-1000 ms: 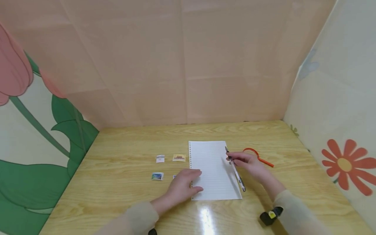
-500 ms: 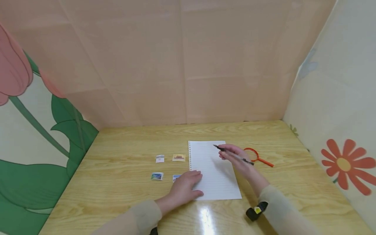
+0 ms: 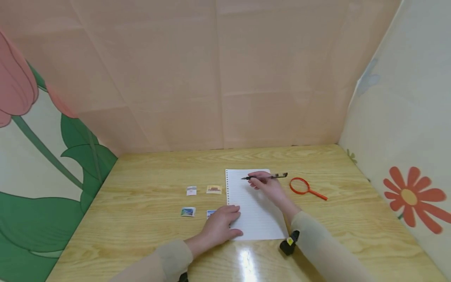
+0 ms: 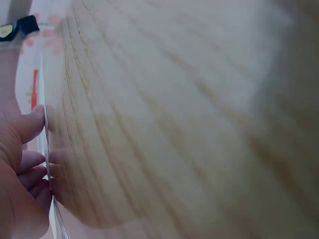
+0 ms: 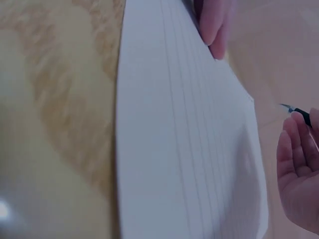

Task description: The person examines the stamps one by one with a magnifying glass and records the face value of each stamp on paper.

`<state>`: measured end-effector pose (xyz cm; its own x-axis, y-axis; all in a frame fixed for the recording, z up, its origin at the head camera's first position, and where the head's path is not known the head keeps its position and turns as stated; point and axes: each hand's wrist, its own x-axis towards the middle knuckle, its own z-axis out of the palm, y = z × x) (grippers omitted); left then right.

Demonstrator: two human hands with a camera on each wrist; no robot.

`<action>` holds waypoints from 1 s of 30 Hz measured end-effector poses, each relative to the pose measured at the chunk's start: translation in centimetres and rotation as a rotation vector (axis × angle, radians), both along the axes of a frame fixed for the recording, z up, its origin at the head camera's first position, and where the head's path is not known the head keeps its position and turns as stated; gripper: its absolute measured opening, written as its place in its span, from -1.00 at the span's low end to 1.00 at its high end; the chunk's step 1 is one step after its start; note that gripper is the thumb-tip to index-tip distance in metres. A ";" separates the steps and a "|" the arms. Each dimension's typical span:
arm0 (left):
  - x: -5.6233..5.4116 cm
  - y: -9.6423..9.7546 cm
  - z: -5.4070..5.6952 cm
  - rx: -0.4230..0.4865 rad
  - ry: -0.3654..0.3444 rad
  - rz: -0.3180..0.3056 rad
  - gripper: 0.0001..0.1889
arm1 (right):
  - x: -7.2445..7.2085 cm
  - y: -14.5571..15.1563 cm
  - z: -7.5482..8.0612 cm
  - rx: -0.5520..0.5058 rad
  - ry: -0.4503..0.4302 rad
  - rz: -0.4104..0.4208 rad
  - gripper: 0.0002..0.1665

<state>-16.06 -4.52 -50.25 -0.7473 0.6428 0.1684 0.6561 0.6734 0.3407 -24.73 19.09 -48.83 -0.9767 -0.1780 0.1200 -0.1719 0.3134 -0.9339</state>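
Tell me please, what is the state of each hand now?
Left hand: open, resting on the white lined paper sheet.
Right hand: closed, holding the slim black-gripped pen.

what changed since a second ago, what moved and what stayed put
The right hand moved left over the lined sheet, still holding the pen, whose tip swung from pointing away from the person to pointing left. This uncovered the red magnifying glass. The left hand and small printed cards stayed about where they were.
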 end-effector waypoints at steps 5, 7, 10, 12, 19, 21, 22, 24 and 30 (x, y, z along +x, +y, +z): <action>-0.1 0.0 -0.2 -0.010 0.006 -0.004 -0.38 | -0.8 -1.5 -0.6 0.044 0.037 -0.011 -0.74; -0.2 0.1 -0.2 -0.016 0.004 -0.003 -0.37 | -1.0 -2.0 -0.9 0.048 0.055 -0.015 -0.78; -0.2 0.1 -0.2 -0.015 0.007 -0.003 -0.37 | -1.4 -2.8 -1.4 0.063 0.068 -0.025 -0.83; -0.2 0.1 -0.2 -0.015 0.009 -0.003 -0.37 | -1.6 -3.2 -1.7 0.064 0.053 -0.039 -0.86; 0.0 0.1 0.0 -0.011 0.017 -0.006 -0.38 | -1.7 -3.7 -1.9 0.152 0.051 -0.073 -0.93; 0.0 0.0 0.1 -0.014 0.020 -0.007 -0.38 | -1.6 -3.8 -1.9 0.170 0.057 -0.073 -0.94; 0.0 0.0 0.1 -0.016 0.021 -0.010 -0.38 | -1.6 -3.8 -1.9 0.175 0.057 -0.072 -0.94; 0.1 -0.1 0.0 -0.019 0.025 -0.017 -0.39 | -1.6 -3.9 -1.9 0.187 0.060 -0.073 -0.94; 0.2 -0.4 0.1 -0.012 0.025 -0.041 -0.40 | -1.6 -4.2 -2.0 0.219 0.062 -0.075 -0.96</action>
